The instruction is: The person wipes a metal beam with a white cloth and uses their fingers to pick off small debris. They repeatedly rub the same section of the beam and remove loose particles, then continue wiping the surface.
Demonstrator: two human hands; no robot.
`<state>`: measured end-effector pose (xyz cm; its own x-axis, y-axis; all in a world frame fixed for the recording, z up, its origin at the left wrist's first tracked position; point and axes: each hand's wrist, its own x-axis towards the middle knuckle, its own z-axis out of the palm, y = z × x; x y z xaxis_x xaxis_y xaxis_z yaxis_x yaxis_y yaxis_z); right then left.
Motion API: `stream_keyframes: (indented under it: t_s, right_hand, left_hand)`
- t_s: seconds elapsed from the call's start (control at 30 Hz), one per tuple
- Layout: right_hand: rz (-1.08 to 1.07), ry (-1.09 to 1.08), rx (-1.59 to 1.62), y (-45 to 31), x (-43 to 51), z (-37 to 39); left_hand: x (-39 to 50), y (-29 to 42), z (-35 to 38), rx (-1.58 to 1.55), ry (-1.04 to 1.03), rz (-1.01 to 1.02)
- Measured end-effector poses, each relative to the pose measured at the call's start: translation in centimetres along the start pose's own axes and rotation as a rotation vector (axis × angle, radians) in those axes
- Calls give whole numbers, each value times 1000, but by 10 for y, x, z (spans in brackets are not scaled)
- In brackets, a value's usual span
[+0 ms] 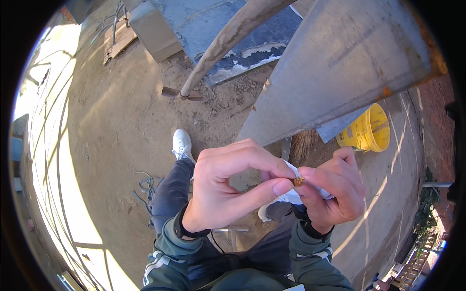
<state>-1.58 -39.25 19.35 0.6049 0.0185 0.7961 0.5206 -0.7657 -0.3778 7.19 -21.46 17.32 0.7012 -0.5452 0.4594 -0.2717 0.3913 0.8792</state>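
Near the middle of the head view, my left hand (pixel 233 182) pinches a small brown, crumbly piece (pixel 298 181) between thumb and fingers. Across from it, my right hand (pixel 331 189) has its thumb and forefinger on the same piece, so the two hands meet there. White paper or thin cloth (pixel 292 196) shows behind the fingers and partly inside the right hand; its far side is hidden. What the small piece is made of, I cannot tell.
A large rusty-edged metal sheet (pixel 335 62) slants ahead at right. A yellow bucket (pixel 378 127) and a straw broom (pixel 304 143) lie beyond my hands. A wooden-handled hoe or pick (pixel 225 40) leans over dirt ground, beside a worn blue slab (pixel 200 18). Tangled cord (pixel 145 189) lies left.
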Motion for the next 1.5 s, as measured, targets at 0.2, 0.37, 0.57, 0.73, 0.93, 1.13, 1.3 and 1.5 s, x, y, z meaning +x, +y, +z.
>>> stream_keyframes:
  t_s: [0.2,0.37,0.57,0.73,0.93,1.13,1.3,1.5]
  right_hand:
    - [-16,-3,-10,0,1,-1]
    - [-16,-8,-24,-1,2,-2]
    - [-10,-20,-38,-1,2,-2]
    - [-10,-24,-26,-1,0,-3]
    - [11,15,-11,-4,-3,0]
    - [-2,92,-16,-5,-5,7]
    - [-32,107,-20,-5,-5,8]
    - [-39,123,1,-5,-6,10]
  left_hand:
    - [1,1,-2,14,-23,-18]
    - [0,1,0,-1,-16,-45]
    - [0,0,0,-17,-19,-70]
    - [-2,1,0,-68,-18,-108]
    - [-2,0,2,-105,0,-109]
    - [-4,-1,4,-198,12,-138]
    - [-8,-3,9,-386,19,-218]
    - [-12,-4,18,-500,59,-231]
